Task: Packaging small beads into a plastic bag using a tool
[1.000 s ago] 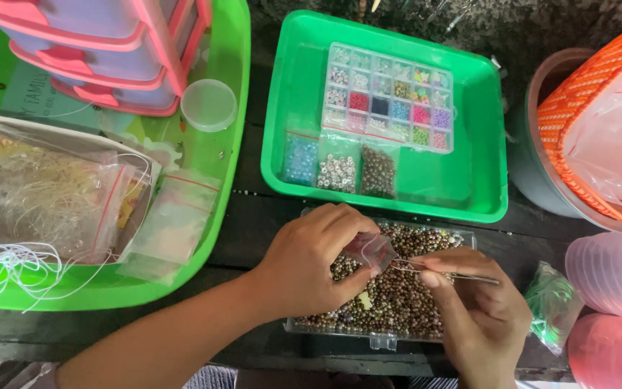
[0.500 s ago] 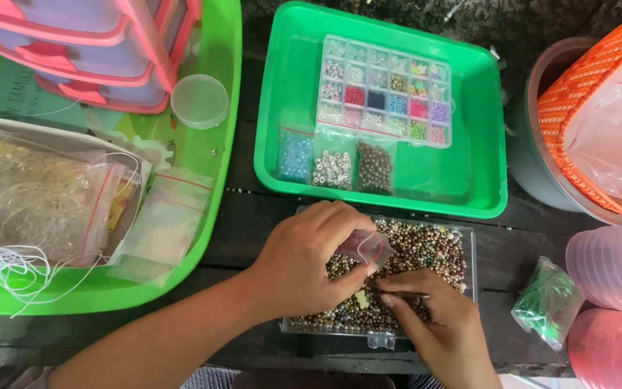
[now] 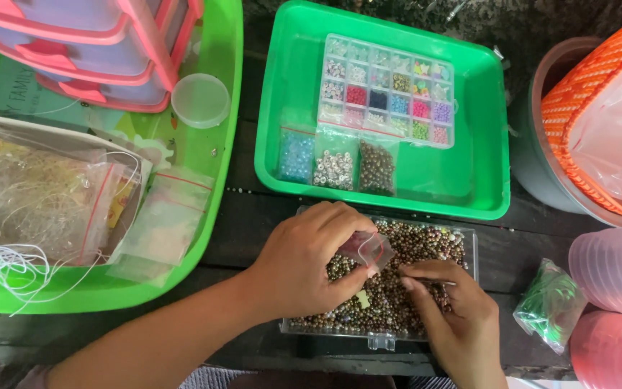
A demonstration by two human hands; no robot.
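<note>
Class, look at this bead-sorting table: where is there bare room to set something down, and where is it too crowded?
Free: the right end of the square green tray, beside the divided bead organiser and the three small bead bags; also the dark tabletop strip between the two green trays. Crowded: the clear bead box, where the left hand holds a small clear bag and the right hand picks beads.

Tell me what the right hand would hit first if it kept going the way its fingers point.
Probably the small clear bag pinched in the left hand: the right hand points up-left over the bead box toward it. Depth is unclear.
</note>
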